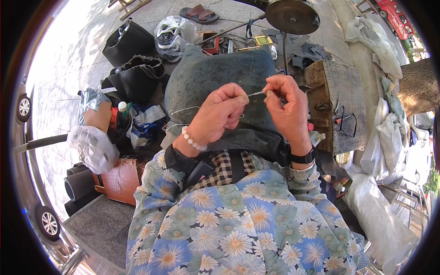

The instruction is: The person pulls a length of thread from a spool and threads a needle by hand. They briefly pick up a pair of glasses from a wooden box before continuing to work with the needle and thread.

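Above a dark, worn cloth point(220, 68) spread over my lap, both hands pinch one white thread point(255, 94), stretched short between them. My left hand point(222, 110), with a beaded bracelet at the wrist, is closed on the thread with thumb and forefinger. Loose strands of it trail leftward from that hand across the cloth. My right hand point(288, 103) grips the other end between thumb and fingertip, its remaining fingers curled. Whether a needle is at that end is too small to tell.
To the right stands a wooden box point(341, 105) with glasses point(349, 121) on top. Black bags point(129, 43) and a plastic-wrapped bundle point(174, 36) lie at the left. Beyond the cloth are small tools, scraps and a round metal disc point(292, 17). A sandal point(200, 13) rests on the paving.
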A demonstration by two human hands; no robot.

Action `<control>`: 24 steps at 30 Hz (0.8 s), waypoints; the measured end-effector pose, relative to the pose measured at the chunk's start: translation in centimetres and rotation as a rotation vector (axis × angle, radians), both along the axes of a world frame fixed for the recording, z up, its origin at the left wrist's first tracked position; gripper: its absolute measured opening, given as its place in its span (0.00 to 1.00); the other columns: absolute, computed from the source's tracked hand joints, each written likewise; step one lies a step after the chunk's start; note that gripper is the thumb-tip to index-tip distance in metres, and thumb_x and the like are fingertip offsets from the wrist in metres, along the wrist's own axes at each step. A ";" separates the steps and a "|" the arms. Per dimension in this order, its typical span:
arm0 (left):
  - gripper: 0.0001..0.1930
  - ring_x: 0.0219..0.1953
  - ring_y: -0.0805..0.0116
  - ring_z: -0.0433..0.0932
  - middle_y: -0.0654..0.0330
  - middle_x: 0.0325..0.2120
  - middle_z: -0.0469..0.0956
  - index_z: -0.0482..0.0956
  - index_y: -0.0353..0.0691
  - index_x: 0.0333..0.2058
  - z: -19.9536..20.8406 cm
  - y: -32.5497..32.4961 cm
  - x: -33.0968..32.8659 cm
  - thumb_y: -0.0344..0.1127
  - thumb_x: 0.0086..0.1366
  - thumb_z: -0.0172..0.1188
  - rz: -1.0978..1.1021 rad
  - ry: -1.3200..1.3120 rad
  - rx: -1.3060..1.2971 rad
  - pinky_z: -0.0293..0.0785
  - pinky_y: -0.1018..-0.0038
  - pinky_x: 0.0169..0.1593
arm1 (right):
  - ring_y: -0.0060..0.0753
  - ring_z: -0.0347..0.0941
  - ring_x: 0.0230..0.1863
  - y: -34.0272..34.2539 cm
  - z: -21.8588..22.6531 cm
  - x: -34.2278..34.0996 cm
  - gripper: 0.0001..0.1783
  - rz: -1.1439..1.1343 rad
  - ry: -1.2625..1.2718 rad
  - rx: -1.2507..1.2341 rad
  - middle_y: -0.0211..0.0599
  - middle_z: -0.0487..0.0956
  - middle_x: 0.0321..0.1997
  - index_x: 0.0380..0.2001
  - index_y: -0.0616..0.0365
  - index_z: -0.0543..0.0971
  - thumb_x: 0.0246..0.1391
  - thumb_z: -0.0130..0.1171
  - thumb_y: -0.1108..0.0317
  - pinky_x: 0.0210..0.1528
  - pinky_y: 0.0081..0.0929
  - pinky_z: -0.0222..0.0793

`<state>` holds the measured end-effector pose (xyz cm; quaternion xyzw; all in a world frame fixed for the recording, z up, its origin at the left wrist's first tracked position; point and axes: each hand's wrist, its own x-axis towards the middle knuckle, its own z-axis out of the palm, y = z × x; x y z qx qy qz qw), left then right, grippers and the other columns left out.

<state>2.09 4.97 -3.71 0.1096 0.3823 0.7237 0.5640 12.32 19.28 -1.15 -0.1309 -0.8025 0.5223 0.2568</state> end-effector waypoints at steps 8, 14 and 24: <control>0.03 0.12 0.85 0.51 0.74 0.12 0.58 0.71 0.41 0.30 0.3 -0.4 -0.5 0.31 0.62 0.51 0.036 0.006 -0.050 0.48 0.84 0.16 | 0.18 0.66 0.25 0.7 1.0 0.4 0.16 0.092 -0.005 -0.010 0.35 0.71 0.37 0.39 0.62 0.74 0.44 0.50 0.84 0.29 0.15 0.63; 0.03 0.12 0.85 0.51 0.74 0.12 0.58 0.71 0.40 0.30 0.3 -0.3 -0.3 0.31 0.62 0.51 -0.009 0.017 -0.053 0.47 0.84 0.16 | 0.18 0.66 0.26 0.5 0.4 0.0 0.20 0.240 -0.039 0.141 0.36 0.70 0.42 0.43 0.60 0.73 0.43 0.51 0.84 0.27 0.15 0.62; 0.03 0.14 0.88 0.53 0.74 0.14 0.60 0.71 0.37 0.30 1.0 -0.4 -0.2 0.29 0.61 0.51 -0.030 0.296 -0.109 0.49 0.87 0.17 | 0.16 0.68 0.29 1.1 0.5 0.6 0.21 0.216 -0.160 -0.499 0.34 0.72 0.44 0.48 0.61 0.68 0.47 0.51 0.79 0.32 0.14 0.66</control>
